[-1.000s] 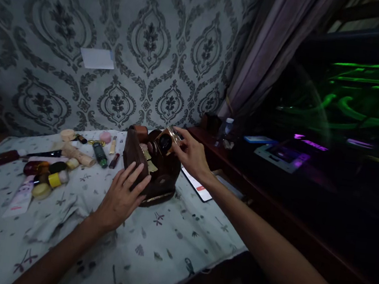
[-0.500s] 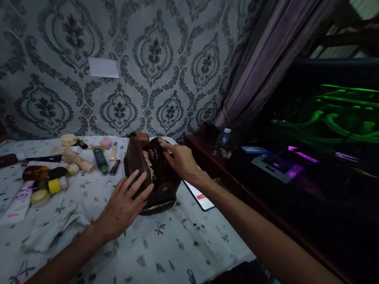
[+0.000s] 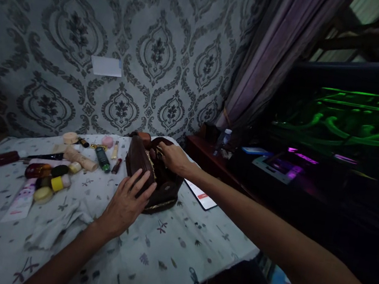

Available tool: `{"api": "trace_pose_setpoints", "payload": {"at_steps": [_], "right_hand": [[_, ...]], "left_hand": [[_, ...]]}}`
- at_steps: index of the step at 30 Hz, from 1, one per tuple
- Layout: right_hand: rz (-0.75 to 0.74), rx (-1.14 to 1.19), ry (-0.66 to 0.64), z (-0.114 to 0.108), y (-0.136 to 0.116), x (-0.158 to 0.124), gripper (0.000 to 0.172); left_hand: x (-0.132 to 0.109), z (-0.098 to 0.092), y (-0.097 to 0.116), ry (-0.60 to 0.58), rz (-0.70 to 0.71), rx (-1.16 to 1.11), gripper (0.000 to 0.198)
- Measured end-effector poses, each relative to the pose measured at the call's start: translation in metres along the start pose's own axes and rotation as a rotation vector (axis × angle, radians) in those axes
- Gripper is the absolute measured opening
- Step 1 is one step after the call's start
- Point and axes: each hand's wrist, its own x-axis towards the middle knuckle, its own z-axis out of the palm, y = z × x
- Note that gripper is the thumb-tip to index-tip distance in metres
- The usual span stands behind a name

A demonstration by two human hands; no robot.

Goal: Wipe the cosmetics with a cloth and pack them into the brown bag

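A dark brown zippered bag [image 3: 139, 161] stands open on the bed-like surface, its gold zipper teeth along the mouth. Against its near left side rests my left hand [image 3: 128, 201], fingers spread and lying on the outside. My right hand [image 3: 173, 157] reaches into the opening from the right, its fingers bent together. Something small and dark shows by those fingertips, too dim to name. The inside of the bag is mostly in shadow.
Left of the bag lie several cosmetics, among them a green bottle [image 3: 103, 159], a white-pink tube [image 3: 22, 200] and a yellow-banded jar [image 3: 57, 183]. A lit phone or tablet [image 3: 203, 196] lies to the right. Beyond stands a dark computer case [image 3: 347, 126] with green lights.
My right hand has moved down from the bag's far rim into its opening, and its fingers have drawn together. My left hand keeps its place on the bag.
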Motion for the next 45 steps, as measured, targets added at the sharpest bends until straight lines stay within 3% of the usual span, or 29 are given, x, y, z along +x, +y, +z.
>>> {"api": "trace_pose_setpoints", "payload": {"at_steps": [18, 25, 45], "right_hand": [[0.114, -0.020, -0.072, 0.005, -0.005, 0.005, 0.029], [0.169, 0.005, -0.109, 0.018, -0.006, 0.013, 0.030], [0.202, 0.080, -0.245, 0.031, -0.002, 0.029, 0.039]], "left_hand": [[-0.001, -0.001, 0.000, -0.028, -0.010, 0.007, 0.049], [0.000, -0.002, 0.000, -0.017, -0.006, -0.003, 0.048], [0.000, -0.002, 0.001, -0.006, 0.010, 0.001, 0.049]]}}
